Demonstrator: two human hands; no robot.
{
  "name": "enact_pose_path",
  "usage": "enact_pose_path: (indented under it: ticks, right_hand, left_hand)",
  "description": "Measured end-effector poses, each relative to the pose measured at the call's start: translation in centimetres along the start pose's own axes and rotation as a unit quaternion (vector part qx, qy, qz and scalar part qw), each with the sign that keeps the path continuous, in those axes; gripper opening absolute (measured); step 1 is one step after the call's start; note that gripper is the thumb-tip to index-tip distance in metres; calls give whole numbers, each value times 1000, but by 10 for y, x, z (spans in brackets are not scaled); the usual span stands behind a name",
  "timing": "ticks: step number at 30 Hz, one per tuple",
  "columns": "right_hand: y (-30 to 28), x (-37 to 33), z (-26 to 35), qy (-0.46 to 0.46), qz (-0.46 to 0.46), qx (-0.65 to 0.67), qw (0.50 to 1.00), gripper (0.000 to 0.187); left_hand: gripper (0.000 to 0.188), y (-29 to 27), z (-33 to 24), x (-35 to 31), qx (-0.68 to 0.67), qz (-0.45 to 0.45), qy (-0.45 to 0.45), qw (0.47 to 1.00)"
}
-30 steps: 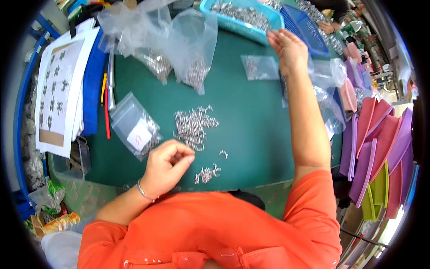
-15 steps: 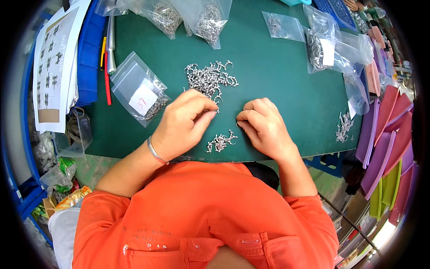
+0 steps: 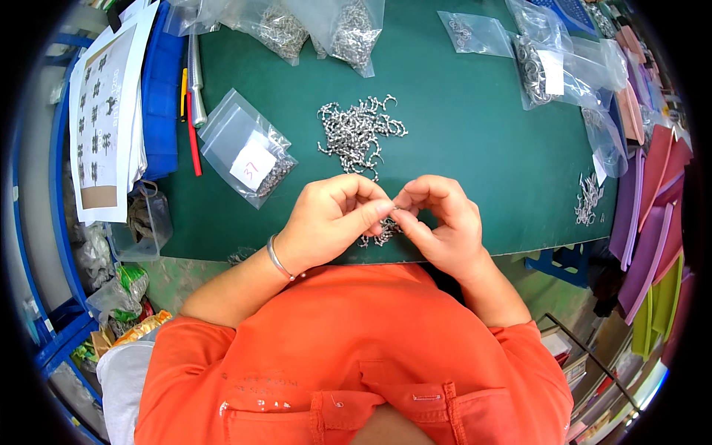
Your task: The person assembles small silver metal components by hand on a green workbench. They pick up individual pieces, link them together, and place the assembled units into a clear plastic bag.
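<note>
My left hand (image 3: 334, 222) and my right hand (image 3: 447, 221) meet near the table's front edge, thumbs and forefingers pinched together. Between the fingertips is a tiny silver metal piece (image 3: 395, 208), mostly covered, so its full shape is hidden. Just beyond my hands lies a large heap of small, curved, beaded silver metal pieces (image 3: 357, 131). A smaller cluster of similar pieces (image 3: 382, 234) sits beneath my fingers, partly hidden by them.
A zip bag of metal parts (image 3: 252, 165) with a white label lies left of the heap. More bags of parts (image 3: 354, 33) lie at the far edge. Loose silver hooks (image 3: 588, 199) lie at right, beside purple and pink bins (image 3: 647, 241). Red and yellow pens (image 3: 193, 144) lie left.
My hands have come together from either side, and their fingertips now meet over the smaller cluster. The whole view has shifted slightly.
</note>
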State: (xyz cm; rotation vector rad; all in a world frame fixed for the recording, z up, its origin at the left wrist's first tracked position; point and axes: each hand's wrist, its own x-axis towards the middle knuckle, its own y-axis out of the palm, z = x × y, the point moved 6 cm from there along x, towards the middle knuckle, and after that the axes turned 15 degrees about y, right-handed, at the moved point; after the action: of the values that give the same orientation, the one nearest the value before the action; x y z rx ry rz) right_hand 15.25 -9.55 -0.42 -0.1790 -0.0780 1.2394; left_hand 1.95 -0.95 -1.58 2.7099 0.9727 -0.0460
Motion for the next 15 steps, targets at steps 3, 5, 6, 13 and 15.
enact_pose_path:
  ticks: [3, 5, 6, 13, 15]
  right_hand:
    - [1, -2, 5, -39, -27, -25, 999, 33]
    - [1, -1, 9, -49, -28, -25, 998, 36]
    - [2, 1, 6, -26, -12, 15, 999, 35]
    - [6, -4, -9, 148, 100, 188, 966, 13]
    - [5, -3, -6, 114, 83, 174, 975, 11]
  left_hand:
    - [8, 2, 5, 0, -41, 35, -58, 997]
    - [6, -1, 4, 0, -43, 44, -45, 997]
    - [6, -3, 5, 0, -46, 40, -30, 998]
    - [6, -7, -1, -5, -34, 30, 27, 999]
    - [7, -6, -4, -6, -45, 23, 29, 998]
